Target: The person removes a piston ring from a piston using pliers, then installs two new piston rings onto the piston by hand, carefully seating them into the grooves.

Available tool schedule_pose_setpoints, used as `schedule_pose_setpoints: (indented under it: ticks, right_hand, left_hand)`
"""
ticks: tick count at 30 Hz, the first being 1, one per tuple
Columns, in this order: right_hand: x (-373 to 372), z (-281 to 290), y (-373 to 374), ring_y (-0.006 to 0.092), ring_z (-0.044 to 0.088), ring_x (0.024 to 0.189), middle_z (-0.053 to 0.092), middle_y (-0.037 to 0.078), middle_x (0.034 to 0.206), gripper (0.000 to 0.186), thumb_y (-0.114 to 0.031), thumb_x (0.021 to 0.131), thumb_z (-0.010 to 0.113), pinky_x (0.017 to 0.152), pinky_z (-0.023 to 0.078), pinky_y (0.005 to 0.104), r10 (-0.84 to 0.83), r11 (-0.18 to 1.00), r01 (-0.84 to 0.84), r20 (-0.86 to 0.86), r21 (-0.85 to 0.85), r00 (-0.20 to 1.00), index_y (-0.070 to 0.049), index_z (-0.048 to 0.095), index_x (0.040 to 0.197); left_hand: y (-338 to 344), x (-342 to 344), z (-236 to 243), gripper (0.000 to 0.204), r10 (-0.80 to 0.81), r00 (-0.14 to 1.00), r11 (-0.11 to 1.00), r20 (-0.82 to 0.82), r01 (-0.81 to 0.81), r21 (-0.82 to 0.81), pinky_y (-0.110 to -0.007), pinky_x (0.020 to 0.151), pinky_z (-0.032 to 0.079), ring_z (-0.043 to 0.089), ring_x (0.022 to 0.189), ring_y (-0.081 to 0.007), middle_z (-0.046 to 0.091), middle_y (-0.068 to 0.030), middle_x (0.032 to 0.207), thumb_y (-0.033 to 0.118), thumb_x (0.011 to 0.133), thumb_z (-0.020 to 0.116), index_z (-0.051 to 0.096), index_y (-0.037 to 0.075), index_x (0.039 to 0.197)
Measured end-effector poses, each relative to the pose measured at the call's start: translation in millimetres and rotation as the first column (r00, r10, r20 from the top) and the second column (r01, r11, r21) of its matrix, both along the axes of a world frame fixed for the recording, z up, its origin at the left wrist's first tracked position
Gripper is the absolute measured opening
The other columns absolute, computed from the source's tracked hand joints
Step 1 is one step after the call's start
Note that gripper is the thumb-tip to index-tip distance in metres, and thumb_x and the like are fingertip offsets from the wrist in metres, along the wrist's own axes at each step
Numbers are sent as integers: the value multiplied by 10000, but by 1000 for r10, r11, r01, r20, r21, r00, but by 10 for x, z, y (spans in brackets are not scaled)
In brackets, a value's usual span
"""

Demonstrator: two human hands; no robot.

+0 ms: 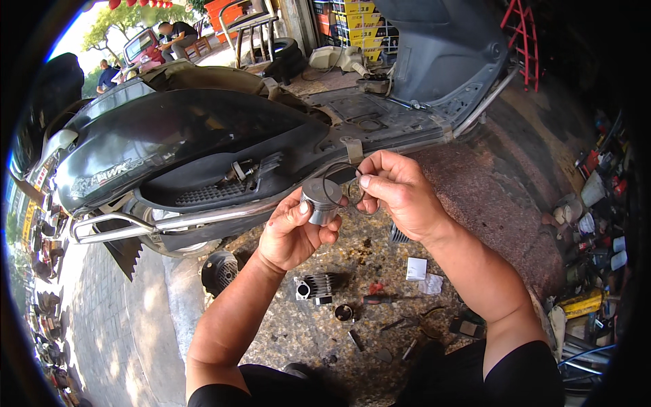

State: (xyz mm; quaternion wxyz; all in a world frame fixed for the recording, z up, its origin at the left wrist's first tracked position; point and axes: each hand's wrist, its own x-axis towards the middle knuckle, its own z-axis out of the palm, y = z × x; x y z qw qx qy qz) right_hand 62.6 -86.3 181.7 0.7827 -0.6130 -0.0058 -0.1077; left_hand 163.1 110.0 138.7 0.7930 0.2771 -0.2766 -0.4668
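My left hand point(290, 234) is closed around a silver piston point(321, 205), its flat top tilted upward and grooves showing near the top edge. Between the thumb and fingers of my right hand point(400, 193) is a thin dark piston ring point(343, 163). The ring stands up beside the piston and partly overlaps its crown from this view; whether they touch I cannot tell. On the ground below my hands lie a finned metal cylinder point(316, 287) and a small round dark part point(344, 313).
A dark scooter point(210, 129) with its covers partly off stands in front. Near me lie a screwdriver point(390, 298), a small white box point(416, 268), a plastic bag point(431, 283) and a round black cover point(220, 271). Clutter lines the right, including a yellow object point(582, 303).
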Motion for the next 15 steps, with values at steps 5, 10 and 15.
schedule_pose_setpoints:
  ticks: [5,10,15]
  right_hand:
    - [5,-29,22,92,557,654,596,13,841,74,-48,935,584,663,523,278,-62,998,62,-17,24,998,-23,579,1005]
    - [32,-94,12,88,567,660,613,20,856,61,-34,946,577,655,515,259,-54,999,54,31,-7,998,-19,597,1001]
    - [-4,-111,16,73,594,720,629,25,893,68,5,944,589,666,509,246,-70,982,88,113,-165,991,1,612,1008]
  left_hand:
    - [-70,-58,-22,568,60,997,997,-53,-57,57,-303,687,569,607,860,-214,600,-201,1192,360,891,708,524,6,1296]
    - [-108,-54,-51,589,70,995,996,-76,-64,68,-295,685,566,610,860,-207,613,-186,1160,385,883,710,529,1,1292]
    - [-116,-57,-48,563,52,996,997,-70,-48,60,-307,698,567,617,872,-221,618,-172,1161,366,886,710,528,11,1283]
